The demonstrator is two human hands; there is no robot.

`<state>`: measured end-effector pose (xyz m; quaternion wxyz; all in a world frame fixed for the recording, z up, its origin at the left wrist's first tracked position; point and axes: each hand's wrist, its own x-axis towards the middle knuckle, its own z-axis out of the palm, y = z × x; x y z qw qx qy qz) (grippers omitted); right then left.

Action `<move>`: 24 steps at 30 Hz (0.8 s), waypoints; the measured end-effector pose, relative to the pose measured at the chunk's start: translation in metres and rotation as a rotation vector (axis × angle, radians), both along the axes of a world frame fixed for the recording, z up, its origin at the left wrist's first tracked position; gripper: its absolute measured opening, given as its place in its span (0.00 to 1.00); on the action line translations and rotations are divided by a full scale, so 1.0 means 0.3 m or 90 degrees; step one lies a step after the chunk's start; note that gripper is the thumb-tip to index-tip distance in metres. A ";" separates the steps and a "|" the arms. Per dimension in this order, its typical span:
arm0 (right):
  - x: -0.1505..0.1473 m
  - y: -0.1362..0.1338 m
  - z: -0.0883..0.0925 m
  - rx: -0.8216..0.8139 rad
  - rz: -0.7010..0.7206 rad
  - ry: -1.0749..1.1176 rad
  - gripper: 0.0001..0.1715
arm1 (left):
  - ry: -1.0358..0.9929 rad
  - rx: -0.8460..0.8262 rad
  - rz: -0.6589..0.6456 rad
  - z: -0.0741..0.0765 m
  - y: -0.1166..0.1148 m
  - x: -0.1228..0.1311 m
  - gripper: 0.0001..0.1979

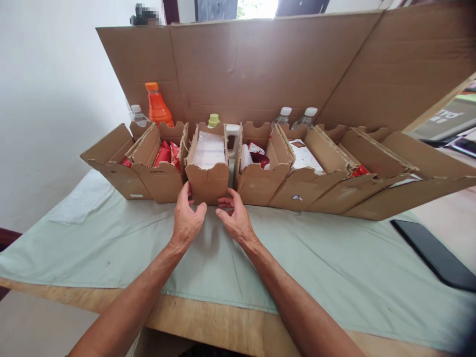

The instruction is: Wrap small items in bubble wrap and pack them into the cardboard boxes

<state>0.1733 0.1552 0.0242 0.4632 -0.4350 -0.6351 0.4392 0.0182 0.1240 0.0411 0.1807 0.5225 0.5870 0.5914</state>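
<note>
A narrow open-topped cardboard box (207, 181) stands upright in the row of boxes, holding a clear-wrapped white package (209, 150). My left hand (187, 218) has its fingers round the box's lower left side, with the thumb in front. On the opposite side, my right hand (238, 216) bends its fingers against the lower right edge. The fingertips of both hands are partly hidden. To the left sits a box with red packets (166, 154); a gap on the right separates the held box from one with dark red packets (259, 157).
More cardboard boxes (327, 191) extend right. Behind them stand an orange bottle (159, 106), clear bottles (284, 115), a white jug handle (233, 136) and a tall cardboard panel (260, 69). A dark phone-like slab (437, 253) and folded plastic (82, 197) lie on the green cloth (141, 253).
</note>
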 end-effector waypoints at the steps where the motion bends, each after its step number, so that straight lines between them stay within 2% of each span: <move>1: -0.005 0.002 0.000 0.001 0.006 -0.002 0.45 | 0.000 0.007 0.001 -0.010 -0.002 -0.003 0.39; 5: -0.024 0.001 -0.001 -0.002 0.032 -0.009 0.49 | 0.000 0.015 -0.010 -0.036 -0.022 -0.014 0.40; 8: -0.013 -0.017 -0.004 -0.012 0.045 -0.003 0.51 | 0.060 0.028 0.012 -0.029 -0.069 -0.009 0.39; 11: 0.044 -0.050 -0.005 -0.023 0.022 0.009 0.43 | 0.158 0.060 0.029 0.012 -0.129 0.015 0.33; 14: 0.145 -0.086 0.003 -0.018 -0.054 0.025 0.31 | 0.244 0.117 -0.029 0.083 -0.149 0.064 0.24; 16: 0.220 -0.101 0.014 -0.013 -0.115 0.035 0.29 | 0.275 0.165 -0.091 0.138 -0.120 0.107 0.22; 19: 0.312 -0.097 0.025 -0.014 -0.178 0.038 0.35 | 0.305 0.182 -0.182 0.221 -0.022 0.168 0.26; 22: 0.358 -0.068 0.013 -0.026 -0.190 0.029 0.43 | 0.392 0.100 -0.211 0.294 0.098 0.207 0.33; 24: 0.370 -0.047 -0.007 -0.038 -0.181 0.021 0.47 | 0.483 0.025 -0.201 0.330 0.162 0.222 0.32</move>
